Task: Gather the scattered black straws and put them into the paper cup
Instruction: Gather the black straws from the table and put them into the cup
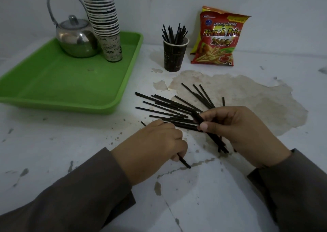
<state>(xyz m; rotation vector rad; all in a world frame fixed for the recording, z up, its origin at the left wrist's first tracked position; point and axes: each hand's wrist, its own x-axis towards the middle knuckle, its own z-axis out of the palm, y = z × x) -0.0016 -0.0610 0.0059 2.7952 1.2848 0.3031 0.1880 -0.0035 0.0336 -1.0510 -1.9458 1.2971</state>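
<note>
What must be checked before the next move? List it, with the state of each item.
1. Right hand has a firm hold on its bundle of thin black straws: ok, the fingers are closed around it.
2. Left hand has secured a straw: ok, one black straw end sticks out below the closed fingers.
3. Dark printed paper cup is upright and within view: ok.
4. Cup has room for more: cannot tell, many straws already stand in it.
5. Loose straws on the white table all gathered: not ok, many are lying there.
6. Path to the cup is free: ok, the red snack bag and green plastic tray stand aside.
</note>
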